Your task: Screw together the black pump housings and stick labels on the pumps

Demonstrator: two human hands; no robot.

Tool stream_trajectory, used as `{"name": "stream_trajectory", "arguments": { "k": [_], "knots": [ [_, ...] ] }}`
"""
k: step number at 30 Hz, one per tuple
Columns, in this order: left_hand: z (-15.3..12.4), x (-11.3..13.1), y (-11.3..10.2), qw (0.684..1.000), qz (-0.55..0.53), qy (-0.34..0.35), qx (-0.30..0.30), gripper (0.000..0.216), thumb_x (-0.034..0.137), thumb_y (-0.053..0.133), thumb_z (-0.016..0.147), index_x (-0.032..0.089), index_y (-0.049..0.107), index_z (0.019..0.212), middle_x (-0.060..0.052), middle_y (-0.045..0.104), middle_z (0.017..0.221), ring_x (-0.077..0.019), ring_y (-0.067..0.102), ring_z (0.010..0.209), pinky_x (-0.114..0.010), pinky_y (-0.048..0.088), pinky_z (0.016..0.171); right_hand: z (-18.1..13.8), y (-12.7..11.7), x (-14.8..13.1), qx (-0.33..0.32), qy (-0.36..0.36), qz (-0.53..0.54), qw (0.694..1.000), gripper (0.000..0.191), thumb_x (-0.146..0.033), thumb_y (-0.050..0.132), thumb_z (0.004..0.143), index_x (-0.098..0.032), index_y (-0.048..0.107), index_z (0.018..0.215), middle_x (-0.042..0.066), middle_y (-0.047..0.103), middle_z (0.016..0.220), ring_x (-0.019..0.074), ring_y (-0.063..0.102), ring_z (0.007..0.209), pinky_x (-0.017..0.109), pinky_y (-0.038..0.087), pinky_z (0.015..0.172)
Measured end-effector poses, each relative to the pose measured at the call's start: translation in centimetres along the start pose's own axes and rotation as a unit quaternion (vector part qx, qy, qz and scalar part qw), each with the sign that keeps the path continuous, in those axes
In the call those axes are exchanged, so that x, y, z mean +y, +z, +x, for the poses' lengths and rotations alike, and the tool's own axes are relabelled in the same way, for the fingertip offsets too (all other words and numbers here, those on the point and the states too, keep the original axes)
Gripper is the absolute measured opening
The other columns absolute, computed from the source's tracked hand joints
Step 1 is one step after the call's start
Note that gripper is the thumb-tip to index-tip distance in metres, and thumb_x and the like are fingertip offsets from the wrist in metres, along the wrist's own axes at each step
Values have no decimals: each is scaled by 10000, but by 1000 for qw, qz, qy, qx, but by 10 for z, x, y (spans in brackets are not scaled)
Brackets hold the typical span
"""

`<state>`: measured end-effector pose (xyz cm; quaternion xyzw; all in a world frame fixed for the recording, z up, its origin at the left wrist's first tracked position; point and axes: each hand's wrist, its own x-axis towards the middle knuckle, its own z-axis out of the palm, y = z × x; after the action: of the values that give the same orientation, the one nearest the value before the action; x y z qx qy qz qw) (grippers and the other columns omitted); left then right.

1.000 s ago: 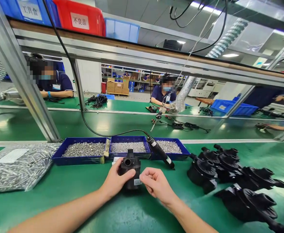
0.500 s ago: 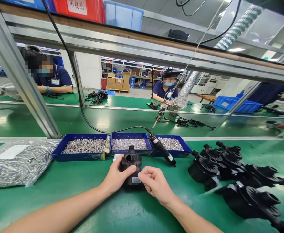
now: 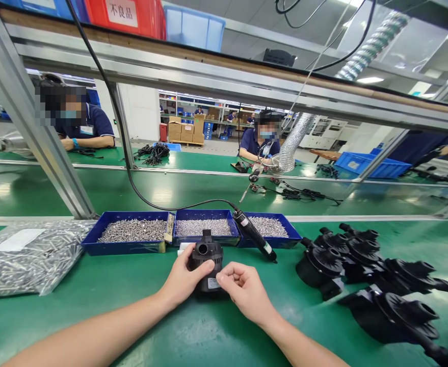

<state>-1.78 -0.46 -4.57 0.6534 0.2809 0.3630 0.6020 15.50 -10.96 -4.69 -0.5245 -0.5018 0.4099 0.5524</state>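
A black pump (image 3: 208, 255) with a round port on top and a small pale label (image 3: 213, 283) on its front stands on the green bench before me. My left hand (image 3: 187, 272) is wrapped round its left side, the thumb lying across the front. At the right edge of the label, my right hand (image 3: 242, 288) is closed in a pinch, fingertips close against the pump. Whatever the pinch holds, if anything, is hidden. Behind the pump a corded electric screwdriver (image 3: 255, 237) leans on the screw trays, its tip toward the bench.
Blue trays of screws (image 3: 128, 247), (image 3: 204, 239), (image 3: 285, 242) line the back. A clear bag of metal pins (image 3: 36, 265) lies left. Several black pumps (image 3: 394, 313) stand right. A metal frame post (image 3: 51, 122) rises at left; co-workers (image 3: 88, 125) sit across the bench.
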Motion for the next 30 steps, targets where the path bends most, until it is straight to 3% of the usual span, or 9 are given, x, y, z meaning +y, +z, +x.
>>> {"name": "stream_trajectory", "arguments": {
  "k": [6,9,13,19,22,24,26,28,30],
  "knots": [
    [0,1,-1,1000,-1,1,-4,526,560,833,889,204,690,1249,-73,731,1212,-288,663,1137,-368,529,1013,-5,-5,-4,-4,-133,-176,975,332,-429,668,1033,-182,699,814,-28,504,576,124,427,504,270,322,519],
    [1,1,-1,1000,1,0,-1,531,559,824,894,202,687,1262,-71,728,1220,-286,656,1146,-368,518,1022,2,-22,-5,4,-162,-254,954,235,-422,741,985,-192,719,1030,-46,539,616,134,483,512,277,359,548],
    [0,0,0,1000,-2,4,-4,534,536,816,897,200,671,1287,-73,717,1249,-281,642,1161,-364,502,1030,13,-29,-5,-6,-49,-265,963,715,-437,782,902,-181,455,1485,-32,659,788,167,598,563,275,425,575],
    [-4,-1,0,1000,17,16,-4,562,524,835,869,197,646,1284,-68,709,1194,-280,639,1118,-365,498,1002,9,6,-11,-20,1,-326,945,1242,-385,943,714,-193,169,1667,79,756,1029,320,725,849,336,484,695],
    [-3,-1,-1,1000,7,13,-4,577,524,836,871,200,628,1301,-74,703,1225,-286,638,1147,-375,494,1024,11,-16,-7,-145,12,-278,950,1494,-369,1024,646,-218,-2,1722,59,737,1003,267,675,773,299,470,641],
    [-3,-2,-1,1000,-2,18,-15,574,517,833,880,203,617,1310,-76,699,1239,-286,637,1160,-379,491,1035,17,-39,1,-213,14,-193,958,1441,-398,1035,641,-269,99,1730,16,707,953,192,602,682,254,441,582],
    [-5,-3,0,999,-6,32,-36,579,481,836,886,221,594,1343,-71,691,1250,-281,637,1163,-381,489,1038,25,-58,10,-207,-5,-120,971,1203,-496,982,708,-253,316,1680,0,677,891,156,547,633,236,416,554],
    [-10,-3,3,996,16,64,-67,622,406,874,845,247,577,1367,-62,677,1258,-275,635,1154,-381,487,1036,33,-64,19,-167,-39,-76,982,897,-696,775,864,-185,517,1554,3,637,812,143,506,587,241,392,537],
    [-17,-1,7,982,75,128,-116,683,339,922,771,270,587,1363,-57,654,1258,-273,624,1133,-382,488,1024,39,-62,25,-133,-60,-61,987,840,-823,445,992,-123,625,1420,13,602,748,135,466,535,252,362,517]
  ]
}}
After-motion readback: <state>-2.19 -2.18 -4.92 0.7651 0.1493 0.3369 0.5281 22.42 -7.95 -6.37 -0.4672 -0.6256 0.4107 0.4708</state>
